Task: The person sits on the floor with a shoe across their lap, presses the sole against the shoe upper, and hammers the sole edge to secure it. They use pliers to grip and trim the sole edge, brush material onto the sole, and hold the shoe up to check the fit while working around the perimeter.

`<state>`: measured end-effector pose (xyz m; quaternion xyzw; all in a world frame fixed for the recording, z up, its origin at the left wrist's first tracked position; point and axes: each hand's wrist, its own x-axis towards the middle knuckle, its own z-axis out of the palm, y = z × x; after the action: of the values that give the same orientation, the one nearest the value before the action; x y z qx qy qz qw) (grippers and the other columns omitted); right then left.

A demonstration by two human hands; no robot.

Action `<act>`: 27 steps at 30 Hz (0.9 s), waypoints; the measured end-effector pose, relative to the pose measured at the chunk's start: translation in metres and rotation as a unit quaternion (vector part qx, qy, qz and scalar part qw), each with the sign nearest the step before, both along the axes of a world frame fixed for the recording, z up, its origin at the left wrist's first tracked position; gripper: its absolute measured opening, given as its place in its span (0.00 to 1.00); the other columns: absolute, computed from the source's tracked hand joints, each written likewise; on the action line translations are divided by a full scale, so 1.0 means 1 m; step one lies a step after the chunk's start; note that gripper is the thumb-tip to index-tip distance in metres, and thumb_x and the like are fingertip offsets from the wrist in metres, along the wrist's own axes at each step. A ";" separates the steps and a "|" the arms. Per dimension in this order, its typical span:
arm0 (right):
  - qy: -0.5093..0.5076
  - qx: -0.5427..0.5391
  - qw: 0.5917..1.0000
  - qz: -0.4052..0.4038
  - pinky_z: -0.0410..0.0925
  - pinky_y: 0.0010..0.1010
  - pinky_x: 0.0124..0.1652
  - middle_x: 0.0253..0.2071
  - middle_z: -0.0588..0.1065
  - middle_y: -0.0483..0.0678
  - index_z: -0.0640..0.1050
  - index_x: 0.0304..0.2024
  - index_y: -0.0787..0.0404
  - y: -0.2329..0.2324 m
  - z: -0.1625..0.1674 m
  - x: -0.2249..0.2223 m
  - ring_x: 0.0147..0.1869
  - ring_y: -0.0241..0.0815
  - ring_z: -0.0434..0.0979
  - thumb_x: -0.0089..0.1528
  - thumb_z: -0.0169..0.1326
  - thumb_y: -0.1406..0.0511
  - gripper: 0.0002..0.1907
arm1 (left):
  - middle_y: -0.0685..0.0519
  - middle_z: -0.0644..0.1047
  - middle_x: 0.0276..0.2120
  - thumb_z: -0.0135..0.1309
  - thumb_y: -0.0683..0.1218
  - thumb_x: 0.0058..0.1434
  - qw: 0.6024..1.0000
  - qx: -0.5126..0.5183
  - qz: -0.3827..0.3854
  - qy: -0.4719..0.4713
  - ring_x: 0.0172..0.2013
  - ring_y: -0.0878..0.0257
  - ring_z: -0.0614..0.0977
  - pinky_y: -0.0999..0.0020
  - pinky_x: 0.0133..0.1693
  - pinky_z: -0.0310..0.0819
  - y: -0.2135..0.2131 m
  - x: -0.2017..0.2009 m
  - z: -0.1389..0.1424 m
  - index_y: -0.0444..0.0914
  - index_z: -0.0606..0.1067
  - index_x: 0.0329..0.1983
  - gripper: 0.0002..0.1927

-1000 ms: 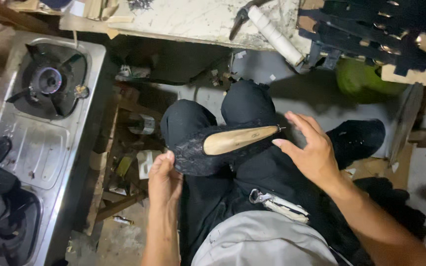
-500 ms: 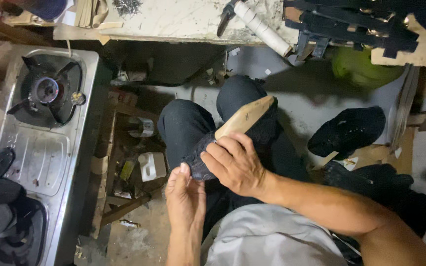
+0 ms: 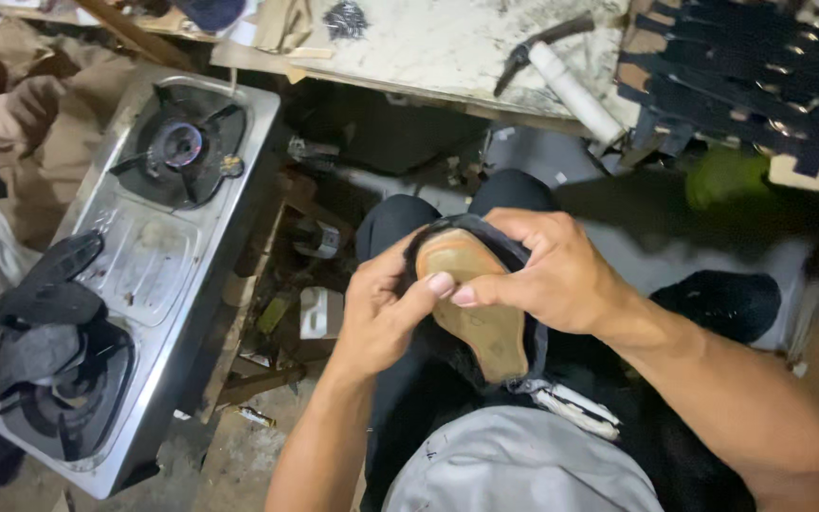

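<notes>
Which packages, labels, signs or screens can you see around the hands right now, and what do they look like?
Small box: on the floor left of the left hand, between the stove and the knee; squarish, whitish, any markings too blurred to tell.
White tube: on the bench at top, lying slanted; plain white cylinder, no label visible.
No signs or screens in view.

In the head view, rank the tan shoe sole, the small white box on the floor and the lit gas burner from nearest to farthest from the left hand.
1. Tan shoe sole: touched by the left hand, on the lap.
2. Small white box: on the floor, just to its left.
3. Lit gas burner: upper left, on the stove.
</notes>
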<state>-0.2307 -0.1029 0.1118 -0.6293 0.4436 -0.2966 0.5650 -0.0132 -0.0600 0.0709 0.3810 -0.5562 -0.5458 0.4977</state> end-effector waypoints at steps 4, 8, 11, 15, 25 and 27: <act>-0.006 0.060 0.998 -0.009 0.72 0.23 0.39 0.34 0.83 0.41 0.84 0.41 0.63 0.002 -0.042 0.011 0.38 0.26 0.77 0.48 0.70 0.65 0.18 | 0.51 0.80 0.52 0.55 0.43 0.66 0.995 0.097 0.007 0.030 0.53 0.66 0.78 0.69 0.57 0.71 0.001 -0.012 -0.022 0.30 0.72 0.63 0.23; 0.012 0.094 0.995 -0.018 0.72 0.23 0.41 0.35 0.83 0.41 0.84 0.43 0.63 0.002 -0.094 0.010 0.39 0.26 0.78 0.49 0.69 0.65 0.20 | 0.52 0.80 0.50 0.57 0.45 0.63 0.991 0.134 0.024 -0.004 0.50 0.67 0.79 0.70 0.54 0.74 -0.002 -0.007 -0.063 0.32 0.73 0.62 0.25; 0.016 0.114 0.993 -0.035 0.72 0.26 0.42 0.39 0.82 0.44 0.82 0.47 0.67 -0.007 -0.126 0.013 0.41 0.30 0.77 0.54 0.68 0.64 0.20 | 0.53 0.81 0.47 0.58 0.45 0.61 0.990 0.124 0.058 -0.024 0.47 0.69 0.80 0.71 0.51 0.75 -0.022 -0.003 -0.098 0.31 0.76 0.58 0.23; -0.074 0.081 0.989 -0.101 0.71 0.28 0.55 0.55 0.76 0.44 0.68 0.63 0.63 -0.009 -0.147 -0.003 0.55 0.33 0.78 0.59 0.63 0.64 0.31 | 0.54 0.81 0.37 0.55 0.42 0.59 0.970 0.179 0.136 0.097 0.36 0.67 0.80 0.71 0.41 0.75 -0.063 0.017 -0.130 0.32 0.78 0.45 0.12; 0.386 -0.156 0.909 0.021 0.73 0.36 0.40 0.36 0.78 0.50 0.80 0.49 0.62 0.095 -0.125 -0.054 0.39 0.48 0.80 0.55 0.63 0.57 0.23 | 0.52 0.80 0.31 0.56 0.42 0.60 0.925 0.217 0.233 0.208 0.30 0.64 0.80 0.68 0.36 0.76 -0.102 0.074 -0.124 0.32 0.78 0.36 0.06; 0.426 -0.241 0.869 0.075 0.73 0.41 0.34 0.34 0.75 0.52 0.78 0.50 0.62 0.113 -0.119 -0.046 0.36 0.53 0.79 0.54 0.62 0.55 0.26 | 0.51 0.80 0.31 0.56 0.42 0.60 0.923 0.224 0.227 0.214 0.30 0.63 0.80 0.68 0.36 0.76 -0.102 0.071 -0.127 0.32 0.78 0.36 0.07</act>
<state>-0.2768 0.0097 -0.0073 -0.8428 0.5071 -0.0537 0.1722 0.0582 -0.1625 -0.0561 0.4726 -0.1977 -0.5974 0.6170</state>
